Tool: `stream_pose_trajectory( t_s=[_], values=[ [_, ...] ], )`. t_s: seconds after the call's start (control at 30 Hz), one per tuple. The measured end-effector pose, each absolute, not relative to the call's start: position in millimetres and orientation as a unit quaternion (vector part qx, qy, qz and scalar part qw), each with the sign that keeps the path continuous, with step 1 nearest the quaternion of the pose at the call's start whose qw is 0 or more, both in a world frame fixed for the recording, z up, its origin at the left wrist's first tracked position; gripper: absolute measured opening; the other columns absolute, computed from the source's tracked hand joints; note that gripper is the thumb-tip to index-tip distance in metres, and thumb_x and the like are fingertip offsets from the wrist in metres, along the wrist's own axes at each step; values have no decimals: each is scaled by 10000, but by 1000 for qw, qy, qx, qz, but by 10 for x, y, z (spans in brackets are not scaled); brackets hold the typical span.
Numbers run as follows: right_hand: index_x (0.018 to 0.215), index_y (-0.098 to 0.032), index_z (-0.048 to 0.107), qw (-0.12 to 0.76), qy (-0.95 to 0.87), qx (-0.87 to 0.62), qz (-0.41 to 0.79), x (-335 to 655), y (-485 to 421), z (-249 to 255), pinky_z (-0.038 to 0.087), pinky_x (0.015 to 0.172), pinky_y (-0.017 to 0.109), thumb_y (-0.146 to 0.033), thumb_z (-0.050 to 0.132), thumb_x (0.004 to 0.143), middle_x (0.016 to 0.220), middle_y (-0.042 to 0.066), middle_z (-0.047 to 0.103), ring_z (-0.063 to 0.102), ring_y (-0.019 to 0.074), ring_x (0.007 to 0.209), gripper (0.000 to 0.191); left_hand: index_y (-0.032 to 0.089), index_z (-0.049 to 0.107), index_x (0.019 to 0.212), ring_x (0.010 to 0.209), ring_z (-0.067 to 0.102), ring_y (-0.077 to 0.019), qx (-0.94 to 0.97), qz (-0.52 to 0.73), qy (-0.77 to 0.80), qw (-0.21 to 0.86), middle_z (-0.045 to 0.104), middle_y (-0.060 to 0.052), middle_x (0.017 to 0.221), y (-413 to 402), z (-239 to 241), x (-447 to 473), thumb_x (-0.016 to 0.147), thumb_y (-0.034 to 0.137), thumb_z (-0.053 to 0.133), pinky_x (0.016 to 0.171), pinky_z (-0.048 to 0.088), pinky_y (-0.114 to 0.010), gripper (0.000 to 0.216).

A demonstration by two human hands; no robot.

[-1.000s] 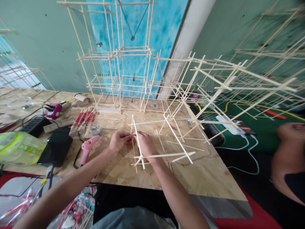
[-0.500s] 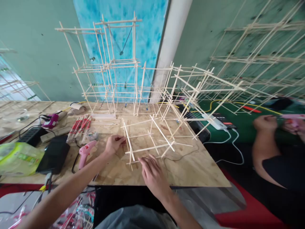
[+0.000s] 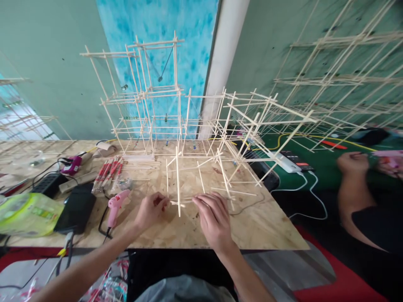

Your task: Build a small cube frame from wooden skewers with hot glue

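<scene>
Wooden-stick frame (image 3: 178, 180), right there between the two sets of fingers, down at the strand-board tabletop (image 3: 264, 230)! Its boldest stick has its long axis running up and away from the person, near end between the fingertips, far end aimed toward the blue panel (image 3: 163, 19), leaning a touch left. Crosswise, the near bar runs sideways from the left fingertips to beneath the right ones.

And the hands? Left hand (image 3: 150, 212): fingers curled in, tips right beside the near-left corner; whether they pinch a stick, I cannot tell. Right hand (image 3: 216, 216): fingers together, reaching over the near bar, thumb out of sight, so how firmly they close on it I cannot tell either.

Just left of the left fingers lies a pink glue gun (image 3: 116, 206), nozzle angled away and to the right; beyond it, red-wrapped stick bundles (image 3: 107, 172). Past both sets of fingers rises a tall stick structure (image 3: 175, 63). Well right of the right fingers, a co-worker's hand (image 3: 353, 163).
</scene>
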State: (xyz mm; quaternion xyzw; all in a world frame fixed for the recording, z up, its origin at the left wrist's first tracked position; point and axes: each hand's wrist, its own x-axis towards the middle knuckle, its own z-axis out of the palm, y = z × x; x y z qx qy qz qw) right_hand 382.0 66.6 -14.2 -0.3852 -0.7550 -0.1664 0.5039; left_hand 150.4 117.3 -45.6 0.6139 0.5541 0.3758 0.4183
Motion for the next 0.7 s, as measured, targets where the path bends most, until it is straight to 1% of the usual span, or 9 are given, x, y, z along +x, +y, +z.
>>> stream_pose_trajectory(
  t_s=[0.13,0.23,0.4,0.47,0.5,0.53,0.57,0.63,0.7],
  values=[
    [1239,-201,664,500,-757,-386,-167,3697,780,50,527,1018,453,38,581,948,1066,89,779,728,219,1038,385,183,632,730,512,555,-139,639,344,556,406,629,5,577,920,-456,1509,933,443,574,537,398,-236,334],
    [1244,-201,662,489,-770,-378,-161,3619,826,86,522,1037,447,5,581,969,1097,84,785,724,220,1084,353,184,657,764,545,578,-155,655,325,560,391,640,-5,594,837,-486,1508,946,438,551,570,407,-250,330],
    [1341,-96,611,457,-800,-335,-197,3705,722,-183,509,1088,493,21,565,947,1275,176,727,600,301,1336,413,184,685,779,621,599,-164,687,303,551,365,683,-29,694,808,-505,1498,926,364,570,618,411,-258,258],
    [1214,-94,663,491,-787,-295,-228,3800,618,-381,556,1020,461,-5,611,922,1137,165,758,649,295,1257,309,188,677,757,610,593,-158,694,296,545,365,679,-27,689,790,-491,1488,923,345,565,606,408,-254,255],
    [1114,-136,683,536,-768,-254,-241,3842,565,-473,586,952,433,-28,615,921,1005,120,765,696,267,1151,230,188,679,768,600,591,-156,696,292,544,367,679,-25,685,781,-476,1481,924,337,558,598,410,-251,248],
    [1044,-183,682,553,-771,-224,-223,3871,520,-550,604,885,388,-42,604,925,913,71,751,721,226,1045,200,188,687,800,592,593,-155,696,289,543,370,682,-23,685,775,-455,1472,925,331,550,593,414,-249,235],
    [1013,-204,677,554,-777,-228,-194,3883,490,-605,610,846,374,-51,588,931,880,54,741,725,209,972,195,185,695,845,588,598,-156,692,289,543,376,688,-23,688,778,-429,1464,923,329,547,588,420,-248,221],
    [1064,-200,676,492,-805,-313,-107,3844,502,-633,610,855,379,-52,547,950,962,80,744,721,213,964,227,176,707,945,582,608,-163,663,304,552,403,693,-21,679,822,-367,1455,899,332,574,568,422,-244,210],
    [1168,-221,660,423,-804,-417,-30,3731,635,-573,599,892,378,-23,486,970,1078,87,737,707,215,1031,330,165,718,981,530,588,-161,620,320,563,443,667,-7,615,931,-321,1470,869,348,614,515,396,-238,239]
  ],
)
